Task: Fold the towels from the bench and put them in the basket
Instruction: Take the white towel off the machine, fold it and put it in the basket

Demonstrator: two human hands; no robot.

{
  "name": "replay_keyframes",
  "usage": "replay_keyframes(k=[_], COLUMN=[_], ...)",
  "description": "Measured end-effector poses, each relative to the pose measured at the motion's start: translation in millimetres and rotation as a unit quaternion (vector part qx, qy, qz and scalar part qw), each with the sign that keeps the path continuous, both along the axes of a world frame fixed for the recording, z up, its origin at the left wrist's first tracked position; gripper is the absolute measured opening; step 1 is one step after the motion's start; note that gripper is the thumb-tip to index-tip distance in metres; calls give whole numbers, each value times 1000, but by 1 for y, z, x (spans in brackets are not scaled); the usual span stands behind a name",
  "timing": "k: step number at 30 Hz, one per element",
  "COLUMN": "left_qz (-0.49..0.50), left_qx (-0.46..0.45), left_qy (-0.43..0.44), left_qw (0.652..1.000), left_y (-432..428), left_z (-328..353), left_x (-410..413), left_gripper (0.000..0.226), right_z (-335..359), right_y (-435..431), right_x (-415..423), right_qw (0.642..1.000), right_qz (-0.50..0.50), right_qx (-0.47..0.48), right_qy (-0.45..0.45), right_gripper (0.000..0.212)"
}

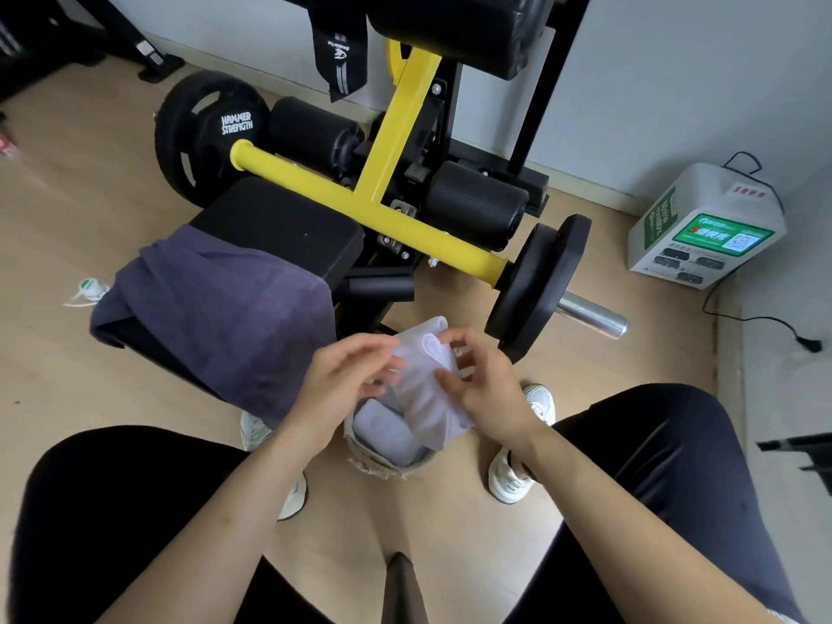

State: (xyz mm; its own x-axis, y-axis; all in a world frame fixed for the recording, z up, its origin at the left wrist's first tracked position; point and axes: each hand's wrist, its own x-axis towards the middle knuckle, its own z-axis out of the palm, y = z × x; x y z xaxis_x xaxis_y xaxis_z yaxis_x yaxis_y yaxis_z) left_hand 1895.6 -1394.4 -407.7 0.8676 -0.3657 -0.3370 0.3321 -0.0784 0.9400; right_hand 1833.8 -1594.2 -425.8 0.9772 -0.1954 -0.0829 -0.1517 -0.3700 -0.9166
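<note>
A white towel (423,380) hangs bunched between both hands, just above a woven basket (382,466) on the floor between my feet. My right hand (486,385) pinches the towel's right side with thumb and fingers. My left hand (346,380) touches its left side with fingers spread and lightly bent. Another white towel (387,434) lies folded inside the basket. A dark purple towel (225,317) is draped over the near end of the black bench pad (288,222).
A yellow-framed weight machine (396,141) with black plates (540,286) stands behind the bench. A white charging box (707,227) with a cable sits by the right wall. A small white bottle (90,290) lies on the floor at left.
</note>
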Motion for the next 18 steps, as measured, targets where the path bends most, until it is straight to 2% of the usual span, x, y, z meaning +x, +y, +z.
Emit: replay_keyframes(k=[2, 4, 6, 8, 11, 13, 18], left_qz=[70, 99, 92, 63, -8, -33, 14], left_qx=[29, 48, 55, 17, -37, -33, -13], left_qy=[-25, -12, 23, 87, 177, 164, 130], left_qw=[997, 994, 994, 994, 984, 985, 991], left_y=[6, 9, 9, 5, -3, -7, -7], left_z=[-4, -8, -12, -15, -15, -19, -22], left_x=[5, 10, 12, 12, 6, 4, 3], left_gripper=[19, 25, 32, 28, 26, 29, 24], right_z=[6, 11, 17, 21, 21, 17, 9], right_y=[-10, -20, -28, -34, -38, -39, -38], right_x=[0, 1, 2, 2, 4, 4, 2], right_qw=[999, 994, 982, 974, 976, 983, 996], right_qz=[26, 41, 29, 5, -9, -10, -6], right_qx=[37, 106, 186, 226, 216, 183, 82], right_qy=[5, 3, -9, -23, -31, -22, 13], right_gripper=[31, 28, 27, 28, 18, 11, 32])
